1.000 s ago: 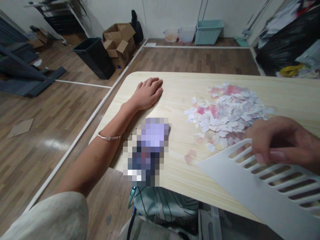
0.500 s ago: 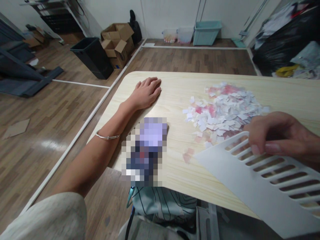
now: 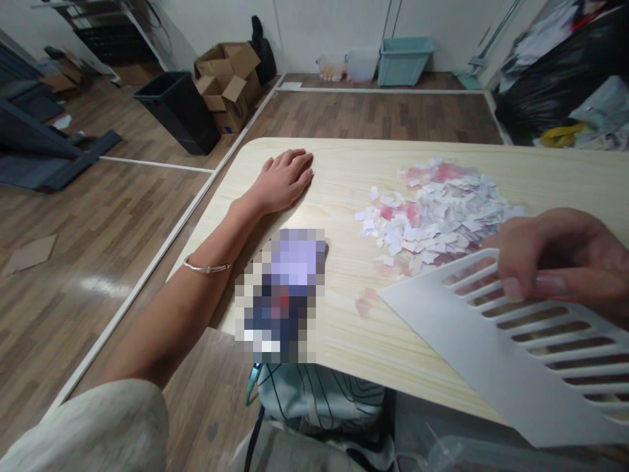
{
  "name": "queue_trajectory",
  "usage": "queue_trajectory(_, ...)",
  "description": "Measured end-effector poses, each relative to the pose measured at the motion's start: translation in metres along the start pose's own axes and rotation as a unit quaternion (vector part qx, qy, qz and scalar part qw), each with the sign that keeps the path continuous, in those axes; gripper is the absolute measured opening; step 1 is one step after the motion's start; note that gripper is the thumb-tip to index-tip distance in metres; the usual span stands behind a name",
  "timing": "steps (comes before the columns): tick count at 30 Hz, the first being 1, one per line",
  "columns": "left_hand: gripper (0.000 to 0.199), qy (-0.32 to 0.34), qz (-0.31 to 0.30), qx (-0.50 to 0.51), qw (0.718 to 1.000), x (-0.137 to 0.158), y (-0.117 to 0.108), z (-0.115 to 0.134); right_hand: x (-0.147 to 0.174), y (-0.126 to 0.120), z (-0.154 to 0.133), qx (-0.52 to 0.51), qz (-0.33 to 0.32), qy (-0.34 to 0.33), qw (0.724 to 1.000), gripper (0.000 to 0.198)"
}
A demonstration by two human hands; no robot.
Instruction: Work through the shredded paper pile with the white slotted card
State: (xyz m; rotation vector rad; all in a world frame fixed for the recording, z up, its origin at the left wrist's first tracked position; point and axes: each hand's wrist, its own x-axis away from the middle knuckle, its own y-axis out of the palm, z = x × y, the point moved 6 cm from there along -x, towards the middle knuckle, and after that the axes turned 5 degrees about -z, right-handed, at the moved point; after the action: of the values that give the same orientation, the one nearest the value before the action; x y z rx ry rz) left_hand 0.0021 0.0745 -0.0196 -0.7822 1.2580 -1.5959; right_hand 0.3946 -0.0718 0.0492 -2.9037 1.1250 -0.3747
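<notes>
My left hand (image 3: 281, 180) rests palm down on the pale wooden table (image 3: 339, 170), fingers stretched out, holding nothing. In my right hand (image 3: 565, 252) is a white slotted plastic panel (image 3: 472, 334), pinched at its slotted edge between thumb and fingers. The panel is tilted above the table's near right part, with its pointed corner towards the left. Beyond it spreads a heap of small paper scraps (image 3: 442, 219), mostly white with some pink. A few pinkish scraps (image 3: 366, 303) lie apart, near the panel's corner.
A blurred-out phone-like object (image 3: 297, 262) lies on the table near my left forearm. A light blue striped bag (image 3: 319, 396) is below the near edge. On the floor beyond are a black bin (image 3: 179, 111), cardboard boxes (image 3: 223, 85), a teal tub (image 3: 405, 62) and a black plastic bag (image 3: 545, 92).
My right hand and the slotted panel have shifted slightly, the panel's far end rising a little. Clear plastic shows more at the bottom edge. My left hand stays on the table.
</notes>
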Motion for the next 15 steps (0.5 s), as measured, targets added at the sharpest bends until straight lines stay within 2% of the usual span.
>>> queue_trajectory(6,0.07,-0.008,-0.006,0.006,1.0,0.001,-0.002,0.004,0.006,0.002,-0.01,-0.013,0.04,-0.023,0.999,0.045)
queue_trajectory(10,0.071,-0.007,-0.009,0.004,1.0,0.001,-0.002,0.003,0.001,0.007,-0.001,-0.044,0.017,0.009,0.999,0.038)
queue_trajectory(15,0.068,0.003,-0.005,0.005,1.0,0.0,-0.002,-0.001,-0.001,0.009,0.003,-0.089,0.017,0.001,0.996,0.032)
